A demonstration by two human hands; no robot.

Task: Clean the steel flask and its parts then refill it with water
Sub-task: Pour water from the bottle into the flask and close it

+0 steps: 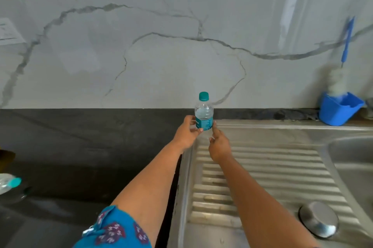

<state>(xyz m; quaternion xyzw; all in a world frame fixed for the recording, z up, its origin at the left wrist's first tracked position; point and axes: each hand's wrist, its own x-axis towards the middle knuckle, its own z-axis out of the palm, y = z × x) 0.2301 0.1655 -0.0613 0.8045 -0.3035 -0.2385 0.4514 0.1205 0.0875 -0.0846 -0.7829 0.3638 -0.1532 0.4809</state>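
Gripping water bottle (204,115): left hand (186,133) | right hand (219,146) fingertip touching | bottle base hidden

Soft, even daylight; wide-angle bending and blur toward the edges.

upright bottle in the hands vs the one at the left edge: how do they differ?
The upright bottle stands at the back corner of the drainboard; the left-edge bottle lies on its side on the dark counter. The left hand pinches the upright one and the right hand touches it; the other is untouched. Both are clear with teal caps.
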